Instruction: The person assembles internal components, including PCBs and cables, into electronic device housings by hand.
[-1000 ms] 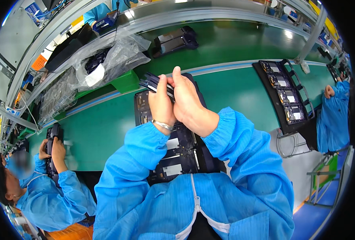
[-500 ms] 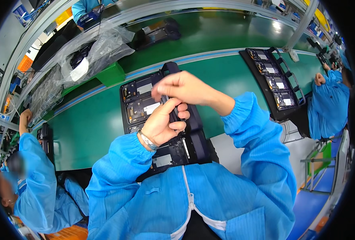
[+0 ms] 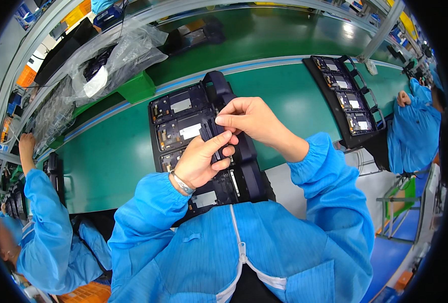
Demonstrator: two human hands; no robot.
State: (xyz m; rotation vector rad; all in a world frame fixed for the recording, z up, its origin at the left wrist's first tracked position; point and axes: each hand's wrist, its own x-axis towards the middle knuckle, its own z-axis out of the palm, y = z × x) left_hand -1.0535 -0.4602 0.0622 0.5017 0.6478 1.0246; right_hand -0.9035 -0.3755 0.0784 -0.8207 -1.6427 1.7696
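A worker in a blue smock is holding a small dark part (image 3: 210, 132) over a black tray (image 3: 183, 121) at a green assembly bench (image 3: 108, 156). The left hand (image 3: 200, 162) is gripping the part from below, fingers curled round it; the right hand (image 3: 252, 120) is pinching its upper edge between thumb and forefinger.

A second ago both hands were raised together higher over the bench, clasped about the part; half a second ago the right arm was crossing above the left. Now the hands are sitting lower, directly over the tray's middle compartments — a sign, by the look of it, that the part is being worked on or fitted rather than merely carried. The part is not resting in any compartment; it is held clear of the tray, just above it.

A dark blue strip (image 3: 244, 161) is running along the tray's right side. A second tray (image 3: 346, 98) of similar boards is lying well apart to the right, near another person's sleeve (image 3: 411, 126). Clear plastic bags (image 3: 115, 58) are heaped at the far left of the bench — beside a green bin (image 3: 138, 86). A third worker (image 3: 42, 222) is reaching up at the left.
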